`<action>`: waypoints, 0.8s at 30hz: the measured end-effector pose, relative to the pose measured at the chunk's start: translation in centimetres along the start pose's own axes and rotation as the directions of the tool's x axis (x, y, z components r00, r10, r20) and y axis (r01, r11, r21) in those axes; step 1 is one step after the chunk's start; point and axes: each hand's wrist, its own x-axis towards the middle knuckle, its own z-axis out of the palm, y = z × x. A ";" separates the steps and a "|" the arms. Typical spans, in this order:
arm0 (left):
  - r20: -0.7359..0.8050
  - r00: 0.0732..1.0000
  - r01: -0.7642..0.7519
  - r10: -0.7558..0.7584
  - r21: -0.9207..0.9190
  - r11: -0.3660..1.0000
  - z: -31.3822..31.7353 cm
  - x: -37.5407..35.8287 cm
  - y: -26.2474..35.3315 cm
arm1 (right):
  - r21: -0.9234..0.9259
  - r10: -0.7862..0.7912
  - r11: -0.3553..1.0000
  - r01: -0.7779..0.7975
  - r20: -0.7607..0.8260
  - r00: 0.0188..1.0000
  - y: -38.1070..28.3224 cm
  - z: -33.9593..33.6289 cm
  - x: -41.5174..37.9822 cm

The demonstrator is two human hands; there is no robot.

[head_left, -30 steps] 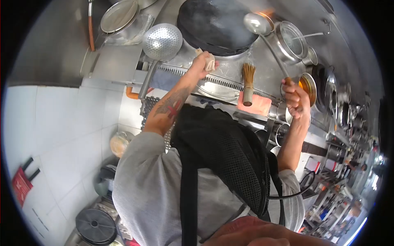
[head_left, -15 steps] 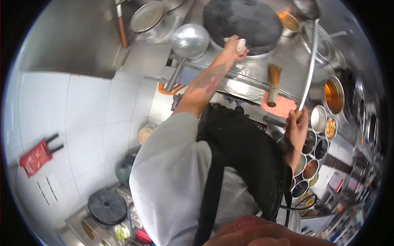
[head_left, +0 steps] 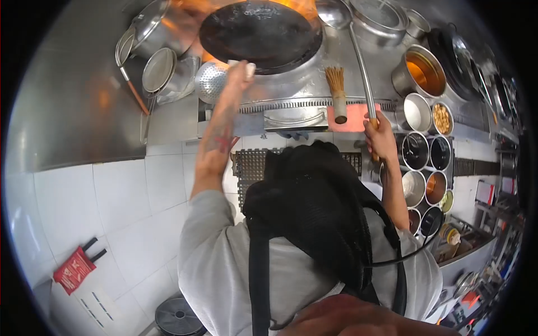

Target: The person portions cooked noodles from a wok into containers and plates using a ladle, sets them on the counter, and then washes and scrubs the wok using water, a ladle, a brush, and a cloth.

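My left hand [head_left: 241,77], a little blurred, is closed around a folded white cloth [head_left: 250,68] at the near rim of a dark wok [head_left: 260,33]. Only a few wet-looking drops show inside the wok. With my right hand [head_left: 382,137] I grip the wooden end of a long-handled metal ladle [head_left: 361,61]. Its round bowl [head_left: 334,13] hangs just right of the wok. Between my hands, a bamboo wok brush [head_left: 338,94] lies on the stove's front edge, partly over a pink cloth [head_left: 358,119].
Flames [head_left: 208,57] rise around the wok. A perforated strainer [head_left: 211,83] lies beside my left forearm. At the right stand a pot of orange liquid [head_left: 421,75], a container of pale pieces [head_left: 441,117] and several seasoning pots [head_left: 414,187]. Sieves [head_left: 159,70] are at the left.
Flames have appeared around the wok, which now looks more tilted. My view has turned, shifting the stove leftward. Both hands keep their holds on the cloth and ladle.
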 end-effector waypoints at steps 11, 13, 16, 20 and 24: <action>0.544 0.580 -0.581 0.606 0.798 -0.160 -4.7 -11.3 12.3 | -0.460 -0.231 0.851 0.254 0.108 0.967 1.0 4.1 5.9; 0.547 0.662 -0.542 0.512 0.822 -0.177 -4.2 -13.8 11.4 | -0.461 -0.111 0.876 0.140 0.090 0.990 1.3 5.4 3.6; 0.507 0.608 -0.476 0.610 0.849 -0.231 -4.8 -13.4 10.5 | -0.424 -0.171 0.883 0.203 0.113 0.979 2.3 6.9 3.6; 0.192 0.910 -0.351 0.366 0.828 0.438 -7.1 -6.7 13.5 | 0.003 0.056 0.998 -0.060 0.284 0.957 -1.1 6.3 7.4; 0.020 0.999 0.031 -0.041 0.379 0.925 -5.9 -3.2 9.2 | 0.111 0.032 0.992 -0.061 0.247 0.968 -0.1 4.2 5.7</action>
